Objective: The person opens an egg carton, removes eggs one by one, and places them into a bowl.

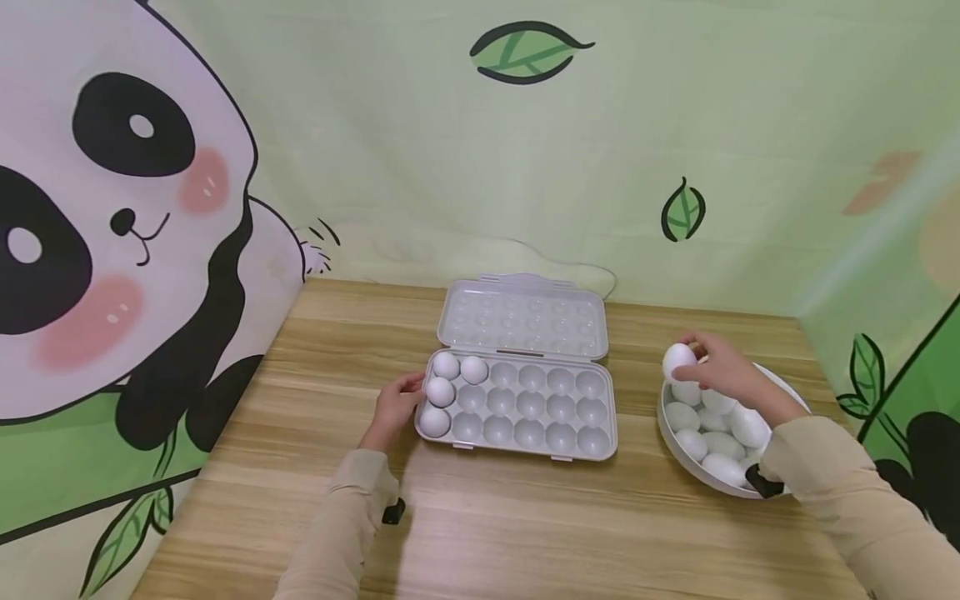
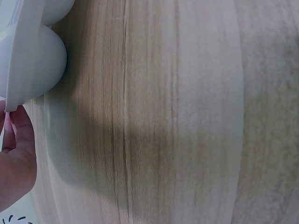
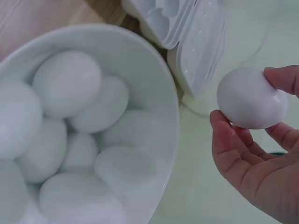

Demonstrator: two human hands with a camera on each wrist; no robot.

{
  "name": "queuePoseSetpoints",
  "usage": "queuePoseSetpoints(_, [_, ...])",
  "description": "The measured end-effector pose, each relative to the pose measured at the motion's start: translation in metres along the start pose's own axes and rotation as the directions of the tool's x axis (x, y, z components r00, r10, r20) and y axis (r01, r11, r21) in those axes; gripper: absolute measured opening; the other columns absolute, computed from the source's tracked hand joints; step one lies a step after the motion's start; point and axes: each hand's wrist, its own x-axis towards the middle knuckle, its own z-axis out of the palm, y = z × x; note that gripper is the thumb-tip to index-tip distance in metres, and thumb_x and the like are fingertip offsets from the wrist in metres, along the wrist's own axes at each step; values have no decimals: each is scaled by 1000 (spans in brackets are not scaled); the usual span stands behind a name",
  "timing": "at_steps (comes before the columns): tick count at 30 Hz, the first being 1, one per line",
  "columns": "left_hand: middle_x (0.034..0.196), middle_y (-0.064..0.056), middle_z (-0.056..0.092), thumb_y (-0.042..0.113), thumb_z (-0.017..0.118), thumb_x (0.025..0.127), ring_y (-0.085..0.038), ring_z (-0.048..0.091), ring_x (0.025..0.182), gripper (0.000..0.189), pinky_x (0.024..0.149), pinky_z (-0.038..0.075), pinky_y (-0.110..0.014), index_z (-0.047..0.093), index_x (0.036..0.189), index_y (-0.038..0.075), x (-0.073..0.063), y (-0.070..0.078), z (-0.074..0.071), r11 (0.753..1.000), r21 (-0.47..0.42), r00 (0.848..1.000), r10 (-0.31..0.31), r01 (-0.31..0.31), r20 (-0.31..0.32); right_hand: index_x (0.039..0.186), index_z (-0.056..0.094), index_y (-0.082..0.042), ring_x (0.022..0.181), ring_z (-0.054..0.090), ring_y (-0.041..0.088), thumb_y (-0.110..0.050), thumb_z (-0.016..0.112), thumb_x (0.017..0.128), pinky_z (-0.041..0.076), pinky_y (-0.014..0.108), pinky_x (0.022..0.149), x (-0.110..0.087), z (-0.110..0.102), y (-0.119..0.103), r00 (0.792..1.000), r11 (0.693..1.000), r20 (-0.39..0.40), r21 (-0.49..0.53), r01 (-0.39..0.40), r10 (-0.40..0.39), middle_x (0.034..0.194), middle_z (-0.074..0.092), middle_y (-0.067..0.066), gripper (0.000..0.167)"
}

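Note:
In the head view, my left hand [image 1: 393,410] is at the left side of an open white plastic egg box [image 1: 530,405]. The left wrist view shows that hand's fingers [image 2: 24,133] pinching the box's rim. Several white eggs [image 1: 440,392] sit in the cups at the left end, three down the first column and one beside the back one. My right hand [image 1: 722,372] holds a white egg [image 1: 678,362] between thumb and fingertips, above the far left rim of a round white bowl [image 1: 678,458]. More eggs [image 3: 67,84] fill the bowl, seen closely in the right wrist view.
The box's lid [image 1: 522,317] lies folded back toward the rear wall, hinged along the far edge. Everything stands on a wood-grain table [image 1: 480,533]. A green cloth backdrop [image 1: 375,125] with a panda and leaves rises behind and at both sides.

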Motion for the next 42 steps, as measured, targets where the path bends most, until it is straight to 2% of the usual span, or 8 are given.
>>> queuePoseSetpoints(8, [95,-19,58,-2,55,79,-24,52,93,33,68,38,-17,57,112,-4,0,0,1,1000,-6,1000,-3,3,-3,108,41,10,69,48,18,-16,63,77,42,28,55,-10,-8,28,1000,988,21,-154,-18,21,80,52,14,46])
queuePoseSetpoints(19, [95,-19,58,-1,55,79,-23,52,92,34,69,38,-16,57,113,-3,-1,1,-1,1000,20,1000,5,-5,7,92,45,3,64,44,19,-15,63,67,35,27,56,-14,1,40,996,917,59,-397,-34,63,69,48,7,36])
queuePoseSetpoints(26, [97,-18,59,0,56,79,-23,53,93,33,72,42,-23,59,112,0,3,-5,-1,1000,2,1000,1,-1,12,87,47,2,63,43,19,-10,62,63,34,27,55,-15,9,43,992,903,95,-428,-29,77,70,50,7,30])
queuePoseSetpoints(28, [93,-13,61,4,58,79,-20,54,90,32,71,43,-23,61,111,4,11,-18,-1,996,-56,997,67,-66,29,86,47,2,62,43,19,-10,62,63,34,28,54,-16,11,42,991,902,104,-431,-29,81,70,50,8,30])
queuePoseSetpoints(31, [90,-12,61,4,60,78,-19,54,87,31,69,43,-25,62,109,5,14,-24,-1,994,-74,996,87,-85,30,85,46,2,62,42,19,-9,61,64,33,28,54,-16,13,42,990,904,109,-427,-37,92,69,49,7,28])
queuePoseSetpoints(34, [92,-14,60,3,59,78,-20,53,88,32,68,43,-24,61,110,3,15,-22,1,997,-58,999,50,-49,18,85,45,2,62,42,20,-8,61,63,34,28,54,-16,14,42,990,906,102,-421,-50,102,69,49,7,28])
queuePoseSetpoints(35, [95,-17,59,1,57,79,-23,52,91,32,71,43,-24,60,111,1,8,-11,0,1000,-27,1000,5,-4,14,85,45,2,62,43,20,-8,62,63,34,28,54,-16,15,42,990,906,99,-420,-53,104,69,49,8,29])
queuePoseSetpoints(42, [101,-17,58,1,55,81,-21,51,95,34,69,40,-15,57,114,0,0,1,-2,999,-14,999,-38,39,39,85,43,3,61,43,22,-7,62,63,35,30,53,-19,19,41,992,904,64,-422,-71,108,70,51,10,31])
